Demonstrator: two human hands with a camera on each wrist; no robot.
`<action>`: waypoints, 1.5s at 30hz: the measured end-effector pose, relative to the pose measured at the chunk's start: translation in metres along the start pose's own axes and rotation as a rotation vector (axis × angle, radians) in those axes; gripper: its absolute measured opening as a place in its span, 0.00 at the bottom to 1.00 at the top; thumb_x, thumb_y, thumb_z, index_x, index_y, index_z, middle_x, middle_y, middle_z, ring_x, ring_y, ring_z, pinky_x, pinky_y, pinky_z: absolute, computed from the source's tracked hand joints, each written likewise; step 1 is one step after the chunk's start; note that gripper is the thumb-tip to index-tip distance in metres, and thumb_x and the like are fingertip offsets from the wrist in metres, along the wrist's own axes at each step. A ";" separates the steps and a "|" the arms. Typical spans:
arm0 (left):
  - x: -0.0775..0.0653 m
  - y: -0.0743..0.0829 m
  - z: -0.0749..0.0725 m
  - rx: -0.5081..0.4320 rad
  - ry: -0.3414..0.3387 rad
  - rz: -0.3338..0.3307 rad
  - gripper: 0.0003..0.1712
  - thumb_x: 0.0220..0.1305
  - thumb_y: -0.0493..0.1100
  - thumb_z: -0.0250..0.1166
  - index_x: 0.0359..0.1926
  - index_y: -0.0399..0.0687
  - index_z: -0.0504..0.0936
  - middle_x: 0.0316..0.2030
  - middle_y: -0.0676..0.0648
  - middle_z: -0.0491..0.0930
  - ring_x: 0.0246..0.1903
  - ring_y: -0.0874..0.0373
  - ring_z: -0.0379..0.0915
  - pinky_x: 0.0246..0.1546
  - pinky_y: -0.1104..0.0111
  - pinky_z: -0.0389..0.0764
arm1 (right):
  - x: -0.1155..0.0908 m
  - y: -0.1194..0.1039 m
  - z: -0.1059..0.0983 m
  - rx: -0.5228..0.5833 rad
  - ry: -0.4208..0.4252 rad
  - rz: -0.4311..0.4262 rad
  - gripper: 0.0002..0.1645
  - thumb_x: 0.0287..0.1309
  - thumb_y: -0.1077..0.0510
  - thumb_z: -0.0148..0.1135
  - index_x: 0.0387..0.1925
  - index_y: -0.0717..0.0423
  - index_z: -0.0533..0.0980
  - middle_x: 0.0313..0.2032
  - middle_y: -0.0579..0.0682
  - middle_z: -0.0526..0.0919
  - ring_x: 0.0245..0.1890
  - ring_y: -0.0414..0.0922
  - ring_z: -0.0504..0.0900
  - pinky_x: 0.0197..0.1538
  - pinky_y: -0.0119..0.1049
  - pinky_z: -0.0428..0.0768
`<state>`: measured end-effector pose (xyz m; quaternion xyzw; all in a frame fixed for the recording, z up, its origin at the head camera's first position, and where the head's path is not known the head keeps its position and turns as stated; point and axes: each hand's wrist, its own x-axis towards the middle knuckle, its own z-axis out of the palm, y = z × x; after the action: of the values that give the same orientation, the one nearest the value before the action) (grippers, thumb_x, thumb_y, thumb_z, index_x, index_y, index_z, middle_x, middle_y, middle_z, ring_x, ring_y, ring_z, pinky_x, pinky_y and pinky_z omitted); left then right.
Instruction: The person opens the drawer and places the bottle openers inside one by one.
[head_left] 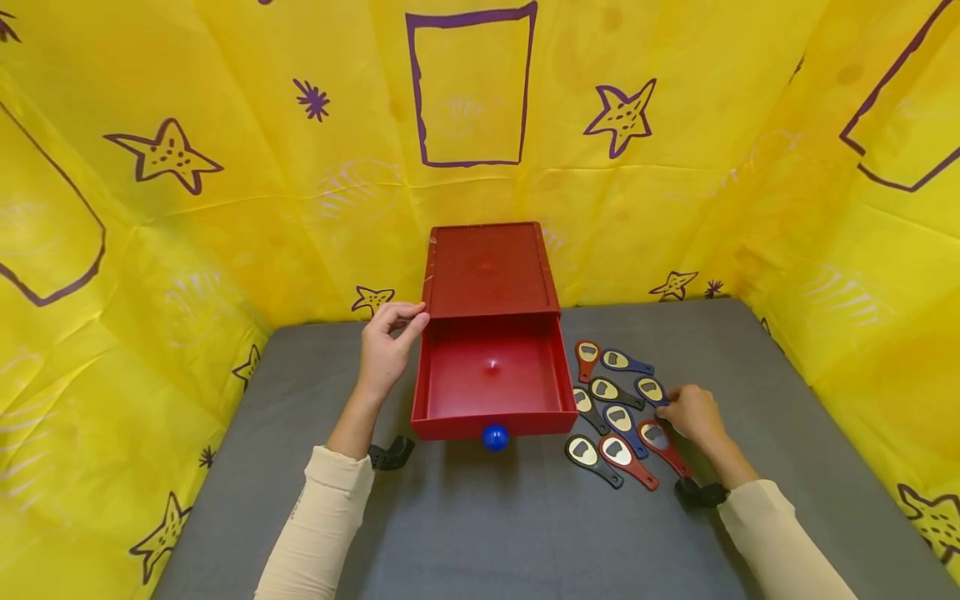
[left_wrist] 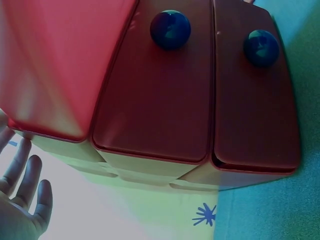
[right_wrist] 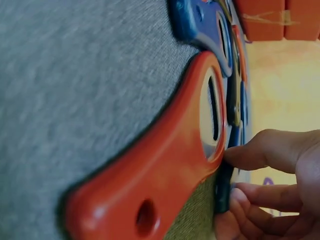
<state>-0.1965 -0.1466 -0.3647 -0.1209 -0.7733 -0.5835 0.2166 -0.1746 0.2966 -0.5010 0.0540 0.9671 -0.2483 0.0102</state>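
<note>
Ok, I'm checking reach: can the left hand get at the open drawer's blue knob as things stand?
Likely yes: the left hand is beside the red cabinet, nothing visible blocks the blue knob, and the bottle openers lie off to the right.

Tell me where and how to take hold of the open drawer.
Best grip the blue knob, coming from the person's side: it is round and juts from the middle of the drawer front, so fingers should close around it.

The red drawer unit (head_left: pixel 487 271) stands with its blue-knobbed top drawer (head_left: pixel 450 427) pulled out and two lower drawers (left_wrist: pixel 155 110) closed, nine pale-faced bottle openers (head_left: pixel 625 429), red, blue and black, clustered just right of it.
</note>
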 end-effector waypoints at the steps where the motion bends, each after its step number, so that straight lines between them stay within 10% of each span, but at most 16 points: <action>1: 0.000 0.000 0.000 -0.001 -0.002 0.004 0.13 0.61 0.32 0.66 0.45 0.25 0.82 0.44 0.29 0.78 0.42 0.70 0.70 0.46 0.75 0.72 | -0.001 0.001 -0.001 0.010 0.004 0.005 0.23 0.45 0.58 0.69 0.39 0.74 0.80 0.40 0.72 0.83 0.40 0.70 0.80 0.43 0.60 0.77; 11: -0.001 -0.004 0.000 0.005 0.001 0.031 0.14 0.62 0.34 0.66 0.46 0.27 0.82 0.45 0.29 0.78 0.42 0.70 0.70 0.46 0.78 0.71 | -0.003 0.001 -0.015 0.075 0.098 -0.015 0.22 0.46 0.58 0.70 0.37 0.75 0.81 0.35 0.69 0.85 0.34 0.64 0.81 0.36 0.51 0.77; 21: 0.000 -0.002 0.004 -0.003 -0.005 0.038 0.13 0.61 0.33 0.66 0.45 0.27 0.82 0.44 0.30 0.78 0.42 0.70 0.69 0.47 0.63 0.73 | -0.006 -0.023 -0.047 0.150 0.151 -0.072 0.21 0.50 0.61 0.70 0.41 0.76 0.80 0.32 0.66 0.86 0.23 0.39 0.76 0.24 0.31 0.72; 33: -0.002 -0.002 0.003 -0.009 0.012 0.054 0.13 0.61 0.32 0.65 0.45 0.26 0.82 0.44 0.29 0.78 0.42 0.69 0.70 0.46 0.70 0.74 | -0.003 -0.082 -0.098 0.181 0.197 -0.204 0.19 0.52 0.61 0.71 0.42 0.73 0.80 0.32 0.65 0.85 0.29 0.47 0.81 0.25 0.25 0.74; 45: -0.002 -0.005 0.003 -0.004 0.008 0.037 0.14 0.62 0.33 0.65 0.46 0.26 0.82 0.45 0.29 0.77 0.42 0.69 0.70 0.46 0.77 0.72 | 0.003 -0.152 -0.136 0.227 0.102 -0.332 0.20 0.54 0.60 0.70 0.45 0.69 0.81 0.34 0.63 0.86 0.27 0.33 0.77 0.28 0.22 0.75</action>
<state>-0.1971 -0.1451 -0.3703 -0.1333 -0.7688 -0.5816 0.2301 -0.1933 0.2297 -0.3088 -0.0930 0.9278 -0.3510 -0.0861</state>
